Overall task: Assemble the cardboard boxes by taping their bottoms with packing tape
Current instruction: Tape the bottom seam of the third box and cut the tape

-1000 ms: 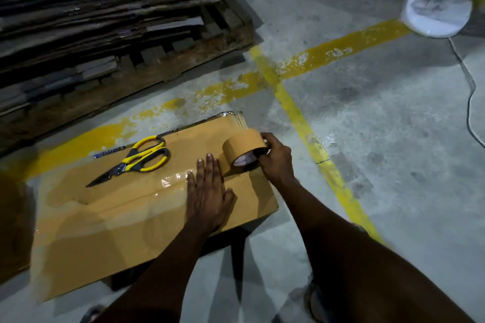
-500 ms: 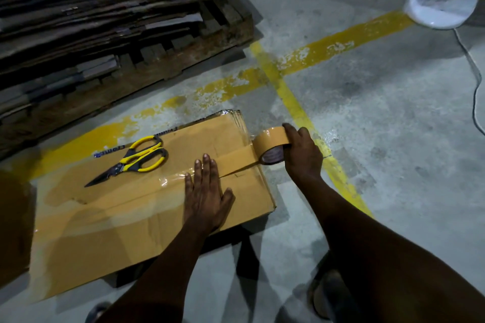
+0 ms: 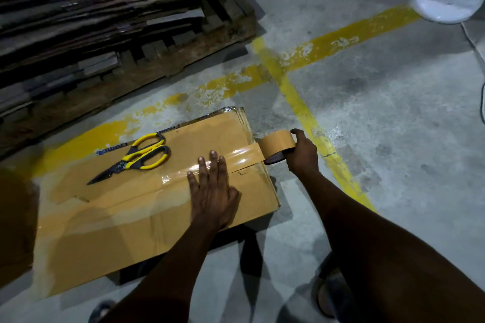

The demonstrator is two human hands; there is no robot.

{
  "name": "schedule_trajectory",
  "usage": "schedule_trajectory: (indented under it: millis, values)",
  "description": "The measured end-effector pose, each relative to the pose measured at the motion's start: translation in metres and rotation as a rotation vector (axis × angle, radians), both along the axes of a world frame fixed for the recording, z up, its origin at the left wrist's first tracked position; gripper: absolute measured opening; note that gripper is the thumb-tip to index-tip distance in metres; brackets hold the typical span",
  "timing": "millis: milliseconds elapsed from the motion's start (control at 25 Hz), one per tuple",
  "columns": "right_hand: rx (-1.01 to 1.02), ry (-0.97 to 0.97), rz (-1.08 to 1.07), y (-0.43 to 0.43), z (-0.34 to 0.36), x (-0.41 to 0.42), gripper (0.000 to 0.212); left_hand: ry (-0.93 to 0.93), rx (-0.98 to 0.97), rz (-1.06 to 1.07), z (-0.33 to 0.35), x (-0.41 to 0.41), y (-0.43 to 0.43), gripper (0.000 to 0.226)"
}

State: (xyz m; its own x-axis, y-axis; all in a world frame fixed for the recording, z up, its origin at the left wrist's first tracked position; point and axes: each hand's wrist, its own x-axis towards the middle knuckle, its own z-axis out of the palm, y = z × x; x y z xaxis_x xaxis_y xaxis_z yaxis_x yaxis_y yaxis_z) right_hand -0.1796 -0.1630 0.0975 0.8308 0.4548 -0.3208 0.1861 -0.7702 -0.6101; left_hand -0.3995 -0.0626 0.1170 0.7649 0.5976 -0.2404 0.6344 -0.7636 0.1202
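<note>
tape strip run across box seam, roll held off the right edge

a cardboard box (image 3: 126,220) lies flat on the concrete floor (image 3: 380,118), its taped face up and glossy along the centre seam. the left hand (image 3: 212,191) rests palm down on this face near the right end; its fingers (image 3: 214,162) are straight and released, pressing on the tape strip (image 3: 241,156) and holding nothing. the strip runs from under those fingers to the right edge of the box and joins the tape roll (image 3: 275,142). the roll stands just beyond that edge, off the box. the right hand (image 3: 301,156) grips it, fingers (image 3: 298,134) curled over the top of the roll.

yellow-handled scissors (image 3: 139,156) lie on the far left part of the box face, blades closed and pointing left, well apart from both hands. worn yellow lines (image 3: 315,126) cross on the floor just beyond the roll. a wooden pallet (image 3: 162,60) stacked with flattened cardboard (image 3: 91,8) sits at the upper left. a white round base (image 3: 446,0) stands at the upper right.
</note>
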Motion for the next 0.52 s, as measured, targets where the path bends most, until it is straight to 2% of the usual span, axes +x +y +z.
schedule_trajectory:
  millis: [160,280,400,440,520]
  values:
    - [-0.083,0.081,0.155,-0.014,0.002,0.020,0.075,0.005,-0.029,-0.110,0.001,0.038,-0.027,0.081]
    - [0.090,-0.058,0.038,-0.025,0.004,0.018,0.074,0.026,-0.016,-0.093,-0.002,0.051,-0.035,0.083]
    - [0.171,-0.200,-0.215,-0.016,0.015,0.011,0.059,0.066,-0.013,-0.114,-0.004,0.048,-0.032,0.085]
    - [0.177,-0.270,-0.253,-0.008,0.021,0.007,0.054,0.060,-0.013,-0.124,-0.001,0.047,-0.031,0.085]
    - [0.191,-0.438,-0.186,0.018,0.033,-0.003,0.050,0.046,-0.039,-0.162,0.002,0.043,-0.025,0.085]
